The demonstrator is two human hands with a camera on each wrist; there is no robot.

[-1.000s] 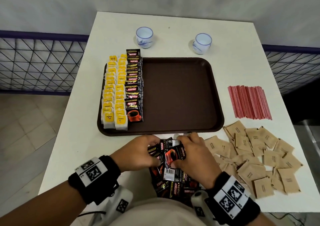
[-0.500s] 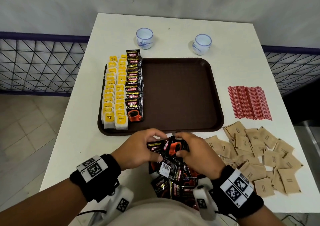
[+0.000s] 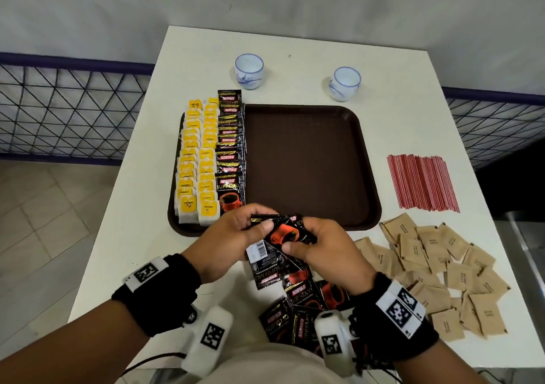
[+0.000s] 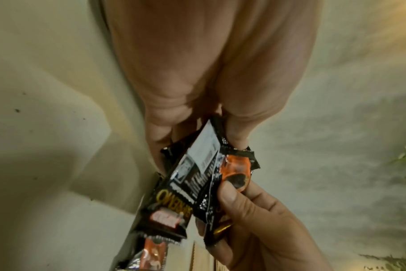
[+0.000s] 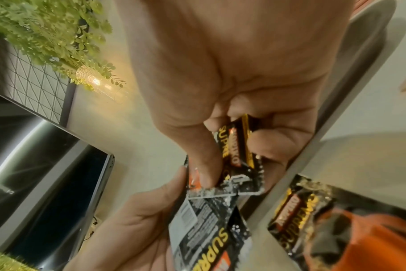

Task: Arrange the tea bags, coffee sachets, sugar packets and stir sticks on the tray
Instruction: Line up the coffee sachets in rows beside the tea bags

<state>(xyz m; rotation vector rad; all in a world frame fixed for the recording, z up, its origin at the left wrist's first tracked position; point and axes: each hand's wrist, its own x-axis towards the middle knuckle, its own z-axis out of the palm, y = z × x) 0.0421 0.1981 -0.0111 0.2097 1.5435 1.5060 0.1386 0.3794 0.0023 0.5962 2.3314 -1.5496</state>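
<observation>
Both hands hold a small bunch of black coffee sachets (image 3: 287, 234) just above the near rim of the brown tray (image 3: 309, 162). My left hand (image 3: 233, 240) pinches the bunch from the left, and my right hand (image 3: 320, 243) grips it from the right, thumb on the orange cup print (image 4: 235, 170). More coffee sachets (image 3: 298, 304) lie loose on the table below the hands. On the tray's left side stand two rows of yellow tea bags (image 3: 197, 159) and one row of coffee sachets (image 3: 231, 148). Brown sugar packets (image 3: 436, 268) and red stir sticks (image 3: 421, 181) lie to the right of the tray.
Two small white cups (image 3: 249, 70) (image 3: 344, 83) stand on the white table (image 3: 398, 89) beyond the tray. A dark mesh railing (image 3: 65, 106) runs on both sides of the table. The table's near edge is right under my wrists.
Both hands have lifted the bunch of coffee sachets off the loose pile and carried it forward to the tray's near rim. The rows on the tray are unchanged.
</observation>
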